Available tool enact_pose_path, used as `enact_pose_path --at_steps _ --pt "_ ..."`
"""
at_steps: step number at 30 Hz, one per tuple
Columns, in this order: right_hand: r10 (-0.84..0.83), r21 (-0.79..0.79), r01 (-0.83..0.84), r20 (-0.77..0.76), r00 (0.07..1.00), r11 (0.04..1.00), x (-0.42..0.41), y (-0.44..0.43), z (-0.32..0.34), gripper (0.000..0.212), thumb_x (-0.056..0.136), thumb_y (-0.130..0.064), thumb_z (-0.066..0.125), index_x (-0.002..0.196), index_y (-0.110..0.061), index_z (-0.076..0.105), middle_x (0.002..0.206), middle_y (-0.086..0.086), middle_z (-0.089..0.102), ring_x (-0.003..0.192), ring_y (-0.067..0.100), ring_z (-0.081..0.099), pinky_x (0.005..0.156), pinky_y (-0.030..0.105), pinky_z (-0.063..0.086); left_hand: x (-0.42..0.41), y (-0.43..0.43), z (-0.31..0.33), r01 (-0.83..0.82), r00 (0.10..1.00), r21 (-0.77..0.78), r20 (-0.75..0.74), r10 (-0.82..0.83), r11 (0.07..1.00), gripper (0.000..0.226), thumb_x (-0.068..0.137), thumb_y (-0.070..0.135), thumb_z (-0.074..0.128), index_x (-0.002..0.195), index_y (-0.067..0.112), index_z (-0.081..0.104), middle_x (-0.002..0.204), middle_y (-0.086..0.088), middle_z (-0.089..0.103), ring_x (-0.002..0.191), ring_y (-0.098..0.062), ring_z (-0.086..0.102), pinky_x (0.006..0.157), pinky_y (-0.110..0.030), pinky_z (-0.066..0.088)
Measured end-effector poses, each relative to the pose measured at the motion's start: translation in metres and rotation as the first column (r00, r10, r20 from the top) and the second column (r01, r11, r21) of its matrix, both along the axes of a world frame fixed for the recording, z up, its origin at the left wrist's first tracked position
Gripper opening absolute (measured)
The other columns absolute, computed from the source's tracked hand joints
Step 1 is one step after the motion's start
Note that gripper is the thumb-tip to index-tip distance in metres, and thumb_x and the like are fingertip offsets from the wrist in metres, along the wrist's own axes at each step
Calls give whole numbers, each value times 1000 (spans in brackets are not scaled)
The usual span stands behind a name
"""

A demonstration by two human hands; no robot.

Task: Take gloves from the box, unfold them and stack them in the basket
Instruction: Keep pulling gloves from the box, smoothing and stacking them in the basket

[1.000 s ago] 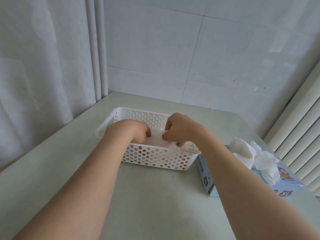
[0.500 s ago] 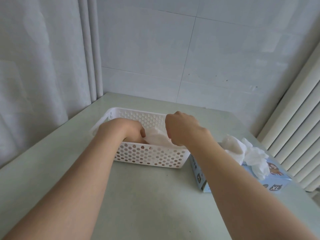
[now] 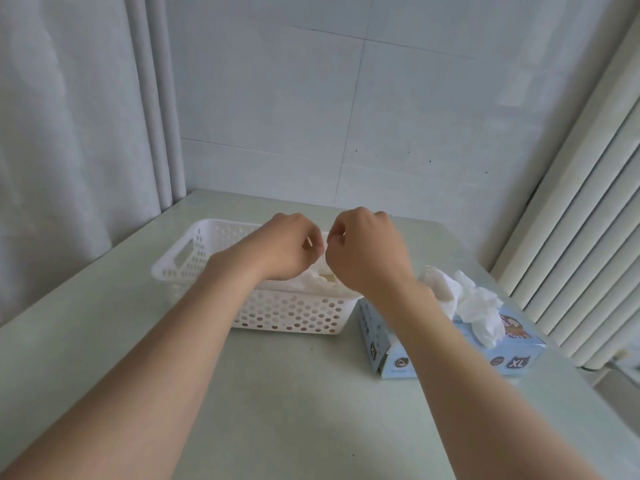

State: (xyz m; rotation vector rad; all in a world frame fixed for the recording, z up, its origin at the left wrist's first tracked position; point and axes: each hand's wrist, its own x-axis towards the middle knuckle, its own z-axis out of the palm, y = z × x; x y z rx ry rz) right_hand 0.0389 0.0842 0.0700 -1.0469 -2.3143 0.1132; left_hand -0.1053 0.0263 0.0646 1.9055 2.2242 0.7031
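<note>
Both hands are up over the white basket (image 3: 287, 313), knuckles nearly touching. Left hand (image 3: 287, 247) and right hand (image 3: 367, 251) have their fingers curled, but I cannot tell whether they pinch anything. Stacked gloves (image 3: 311, 284) lie inside the basket, and loose gloves (image 3: 478, 306) spill from the blue box (image 3: 519, 355) just beside it.

left hand (image 3: 287, 247), right hand (image 3: 367, 251) curled above basket (image 3: 277, 313) | gloves (image 3: 311, 284) inside | box (image 3: 519, 355) beside
</note>
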Motion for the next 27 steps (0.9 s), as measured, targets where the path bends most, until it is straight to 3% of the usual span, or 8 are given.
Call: enact_pose_path --at_steps 4,9,11,13,15,17,21,27 --pt "0 1 0 -221 975 1000 34 1 3 25 88 -11 48 87 -17 72 73 0 68 71 23 62 60 36 52 44 5 3 90 995 222 12 -95 971 34 95 13 53 77 41 54 87 10 71 83 -11 67 75 -34 54" --pt "-75 -47 60 -485 871 997 93 14 4 25 91 -3 46 84 -14 68 51 -8 55 51 9 52 53 23 41 92 9 -10 197 978 293 9 -208 936 5 98 25 60 98 29 64 90 12 70 85 -10 68 78 -41 60" --pt "-103 -104 54 -557 824 993 117 20 2 29 89 0 44 85 -14 69 54 -2 59 48 11 49 53 27 40 107 8 -12 225 970 270 27 -241 936 20 100 49 59 103 31 67 94 15 71 89 -7 68 82 -40 59" --pt "-104 -151 21 -564 819 988 136 25 -3 34 86 3 43 84 -17 70 64 3 66 55 13 54 55 29 43 118 4 -15 247 966 244 11 -258 938 37 93 68 59 107 35 66 98 19 68 91 -3 66 82 -36 57" --pt "-81 -190 -31 -551 830 981 149 27 -11 33 84 2 44 84 -19 70 69 1 69 63 15 60 58 31 47 126 3 -19 264 964 240 -45 -261 934 42 85 71 67 110 38 64 101 20 65 93 -3 63 81 -34 56" --pt "-52 -218 -74 -520 852 973 158 27 -22 28 82 -6 49 89 -21 71 78 -1 71 74 16 65 64 31 50 131 4 -26 270 963 267 -92 -254 925 35 85 62 73 109 38 63 100 18 65 92 -5 63 79 -36 56" --pt "39 -195 -112 -345 938 974 166 30 -40 34 75 -21 60 107 -28 71 98 -12 71 92 5 65 72 15 48 133 8 -36 263 964 340 -138 -229 903 8 98 41 67 99 34 67 91 13 67 86 -13 65 75 -37 54" --pt "-16 -70 -10 -365 931 998 169 40 -47 9 91 -16 78 96 -23 80 88 -19 76 86 -3 67 76 0 40 126 18 -42 196 979 423 -130 -155 885 25 105 38 58 92 25 74 85 12 66 78 -12 62 74 -39 54"
